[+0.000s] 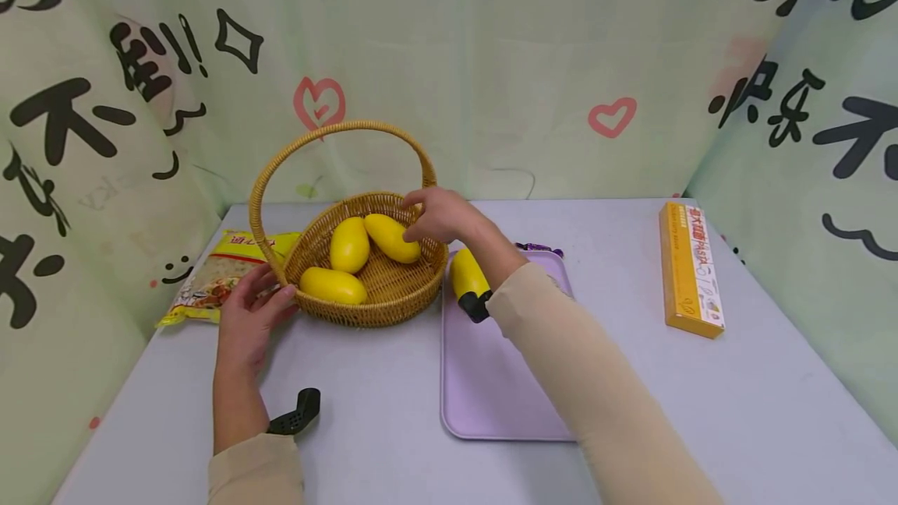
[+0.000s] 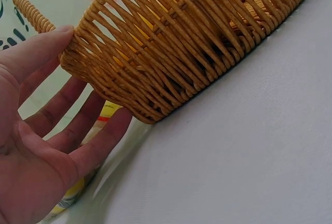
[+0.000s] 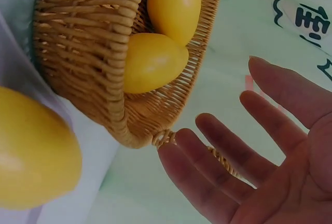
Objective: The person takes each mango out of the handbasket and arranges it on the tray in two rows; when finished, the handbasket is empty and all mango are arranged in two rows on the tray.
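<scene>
- A round woven basket [image 1: 382,313] sits on the desk [image 1: 372,427], toward the left and back. It is honey-brown, built of close-set strands, with a tall arched handle [image 1: 344,127] wrapped in the same material.
- Inside lie three yellow fruits [image 1: 349,245], smooth, plump and oval, with a soft sheen. Two rest near the back, one at the front left.
- My left hand [image 1: 252,314] touches the basket's left side, thumb at the rim by the foot of the handle, the other fingers spread and only gently bent along the outside.
- My right hand [image 1: 445,217] is at the basket's right side by the other foot of the handle, fingers apart and loose, holding nothing; I cannot tell whether it touches the weave.
- A fourth yellow fruit [image 1: 468,270] rests on a flat lilac tray [image 1: 505,404] with rounded corners, just right of the basket.
- Left of the basket, a shiny yellow bag [image 1: 217,275] bears red lettering, too small for me to read.
- Far right, a long orange-yellow box [image 1: 691,270] has a white panel with red print.
- Behind, pale green cloth [image 1: 477,37] carries bold black characters [image 1: 66,119] and red heart outlines [image 1: 613,118].
</scene>
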Demonstrator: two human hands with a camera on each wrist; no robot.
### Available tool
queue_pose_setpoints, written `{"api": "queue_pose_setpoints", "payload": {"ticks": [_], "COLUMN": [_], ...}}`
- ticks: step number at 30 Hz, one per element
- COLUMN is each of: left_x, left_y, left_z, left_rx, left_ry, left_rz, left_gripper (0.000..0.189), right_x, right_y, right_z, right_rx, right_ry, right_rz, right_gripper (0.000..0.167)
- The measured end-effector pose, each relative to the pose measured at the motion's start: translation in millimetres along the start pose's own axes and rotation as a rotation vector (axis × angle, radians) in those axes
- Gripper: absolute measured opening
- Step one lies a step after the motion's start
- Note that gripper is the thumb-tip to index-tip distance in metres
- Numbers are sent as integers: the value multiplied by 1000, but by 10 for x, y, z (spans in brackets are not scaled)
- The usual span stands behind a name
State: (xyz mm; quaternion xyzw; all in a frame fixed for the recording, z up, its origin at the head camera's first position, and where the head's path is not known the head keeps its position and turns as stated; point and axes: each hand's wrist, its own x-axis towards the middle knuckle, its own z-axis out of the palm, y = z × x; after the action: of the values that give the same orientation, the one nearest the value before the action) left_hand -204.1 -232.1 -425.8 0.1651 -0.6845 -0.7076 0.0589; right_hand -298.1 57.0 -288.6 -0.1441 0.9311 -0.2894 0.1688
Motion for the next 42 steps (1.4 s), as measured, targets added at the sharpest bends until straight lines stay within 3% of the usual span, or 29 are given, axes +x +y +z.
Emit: {"api": "queue_pose_setpoints", "payload": {"ticks": [19, 36, 42], "left_x": [6, -25, -8], "left_y": [-31, -14, -22], "left_z": [-47, -9, -5], "left_rx": [0, 4, 6], "left_ry": [22, 10, 9], "left_rz": [11, 20, 25], "left_gripper": [67, 65, 64], "right_x": [405, 578, 641], "right_y": [-102, -94, -59], "right_z": [226, 371, 401], "right_rx": [108, -39, -80], "right_ry": [-36, -29, -52], "right_rz": [80, 62, 61], "right_gripper": [63, 69, 63]}}
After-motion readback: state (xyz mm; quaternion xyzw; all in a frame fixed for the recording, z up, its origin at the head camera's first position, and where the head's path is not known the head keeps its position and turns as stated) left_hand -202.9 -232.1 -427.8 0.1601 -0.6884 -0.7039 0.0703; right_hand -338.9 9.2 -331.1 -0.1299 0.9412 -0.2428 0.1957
